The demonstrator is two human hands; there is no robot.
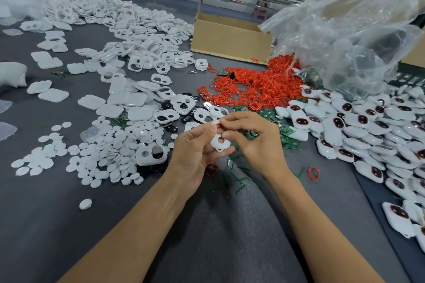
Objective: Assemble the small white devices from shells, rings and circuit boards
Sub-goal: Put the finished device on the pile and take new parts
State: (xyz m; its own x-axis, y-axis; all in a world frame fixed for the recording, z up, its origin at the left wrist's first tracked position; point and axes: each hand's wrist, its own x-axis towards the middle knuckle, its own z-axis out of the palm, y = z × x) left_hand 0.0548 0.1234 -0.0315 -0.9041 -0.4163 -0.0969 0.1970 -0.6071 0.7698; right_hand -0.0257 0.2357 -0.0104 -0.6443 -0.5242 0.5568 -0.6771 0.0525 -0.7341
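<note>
A white shell point(215, 145) with two round holes sits raised just above the near middle of the grey counter point(207, 225), its small loop towards the person. The left hand point(195, 151) cradles it from beneath, fingers curled, thumb on its upper part. The right hand point(255, 138) pinches a red ring point(219, 124) against the shell's top. Behind lies a pile of red rings point(248, 85); assembled white devices point(368, 126) heap along the counter's right edge.

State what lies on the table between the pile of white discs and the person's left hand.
A white two-hole shell lies there; head view.
</note>
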